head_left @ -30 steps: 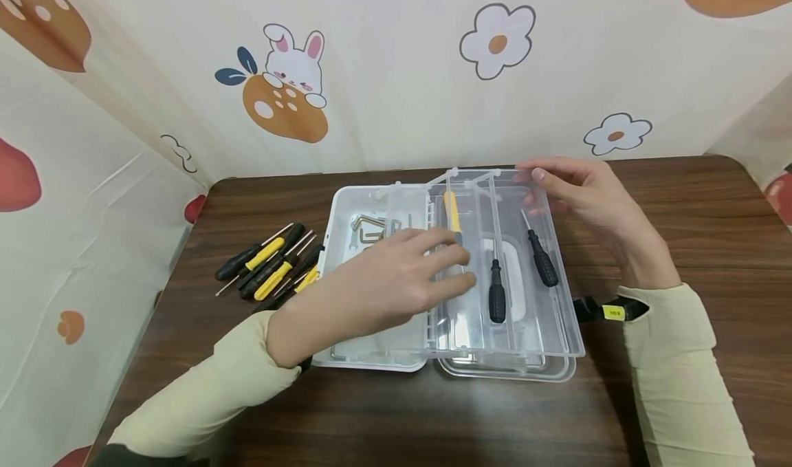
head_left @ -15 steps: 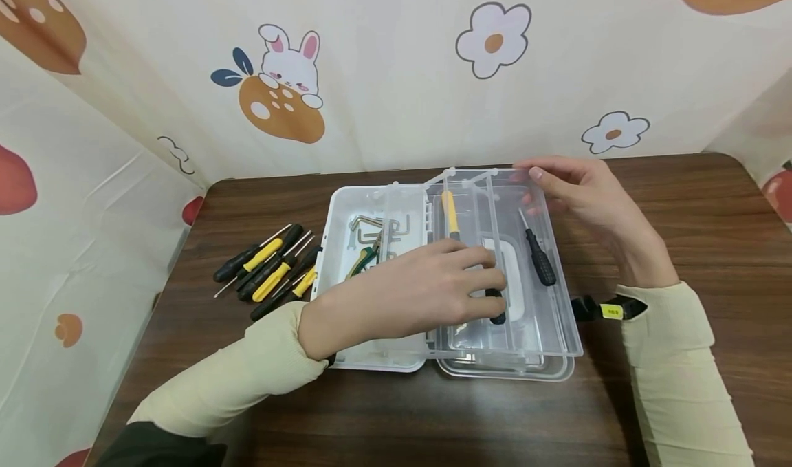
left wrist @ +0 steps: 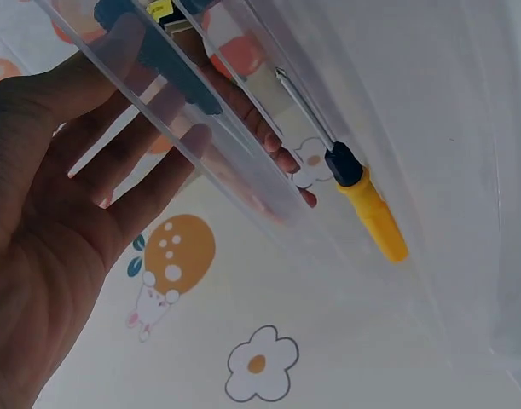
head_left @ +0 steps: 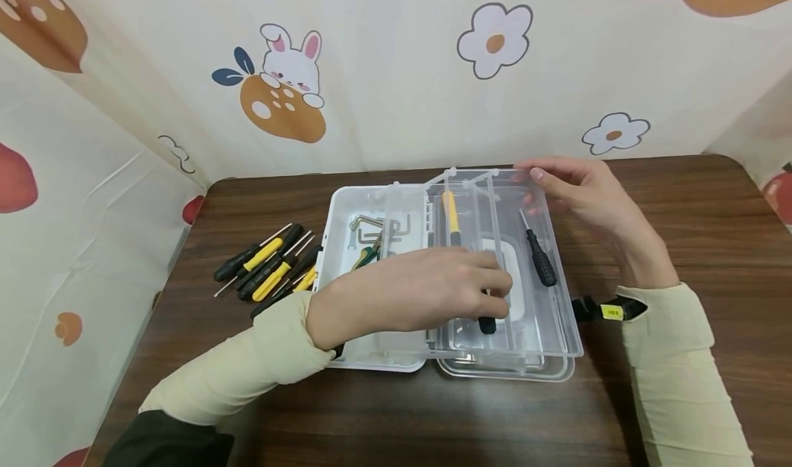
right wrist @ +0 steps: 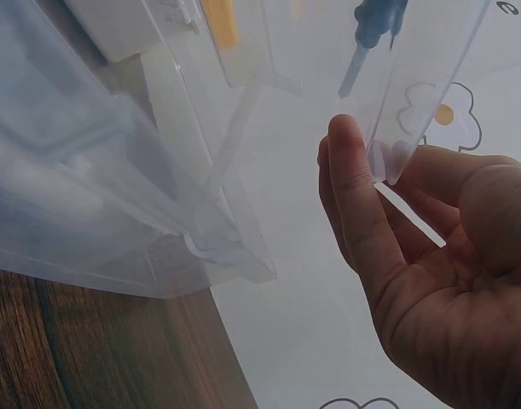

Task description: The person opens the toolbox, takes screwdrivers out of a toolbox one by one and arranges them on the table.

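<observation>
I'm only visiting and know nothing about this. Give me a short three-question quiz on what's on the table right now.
1. True or false: the right hand holds the far edge of the clear tray.
2. The left hand is over which tool in the tray? A) the black screwdriver B) a hammer C) scissors
3. On which side of the white toolbox do the loose screwdrivers lie?

Key: 1 true; 2 A; 3 the person's left.
</observation>
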`<state>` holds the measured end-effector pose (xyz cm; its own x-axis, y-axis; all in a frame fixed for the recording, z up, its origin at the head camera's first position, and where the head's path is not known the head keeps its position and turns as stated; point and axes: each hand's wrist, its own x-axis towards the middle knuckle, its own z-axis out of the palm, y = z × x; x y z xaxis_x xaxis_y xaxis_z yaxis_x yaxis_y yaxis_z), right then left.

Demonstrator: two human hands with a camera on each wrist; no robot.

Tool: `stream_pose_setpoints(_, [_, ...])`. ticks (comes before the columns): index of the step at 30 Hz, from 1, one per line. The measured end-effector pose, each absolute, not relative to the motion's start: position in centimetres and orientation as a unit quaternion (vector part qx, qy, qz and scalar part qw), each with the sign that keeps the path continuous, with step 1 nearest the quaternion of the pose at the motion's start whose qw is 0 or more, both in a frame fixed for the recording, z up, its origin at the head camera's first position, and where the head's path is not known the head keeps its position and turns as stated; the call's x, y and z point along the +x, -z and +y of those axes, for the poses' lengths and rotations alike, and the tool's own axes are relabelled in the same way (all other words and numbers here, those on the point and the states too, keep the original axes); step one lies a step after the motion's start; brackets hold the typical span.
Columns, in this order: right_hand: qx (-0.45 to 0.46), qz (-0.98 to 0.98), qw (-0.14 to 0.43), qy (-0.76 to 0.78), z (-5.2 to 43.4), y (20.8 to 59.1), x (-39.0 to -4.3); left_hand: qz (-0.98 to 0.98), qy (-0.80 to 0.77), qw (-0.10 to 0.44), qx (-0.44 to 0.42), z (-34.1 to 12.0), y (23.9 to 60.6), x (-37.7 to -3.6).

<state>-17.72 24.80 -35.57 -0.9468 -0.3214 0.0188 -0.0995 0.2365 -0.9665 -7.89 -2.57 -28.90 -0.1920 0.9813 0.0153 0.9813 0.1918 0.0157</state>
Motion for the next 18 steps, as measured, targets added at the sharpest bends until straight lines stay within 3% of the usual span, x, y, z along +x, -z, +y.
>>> stream_pose_setpoints(7, [-0.134, 0.776, 0.096, 0.608, 24.7, 35.5, -17.67, -0.769, 0.017, -0.022, -0.638, -2.58, 28.8, -7.6])
stream_pose_setpoints(18, [-0.132, 0.777, 0.095, 0.608, 24.73, 35.59, -17.66, -0.773, -0.026, 0.022, -0.634, -2.86, 27.99, -7.13])
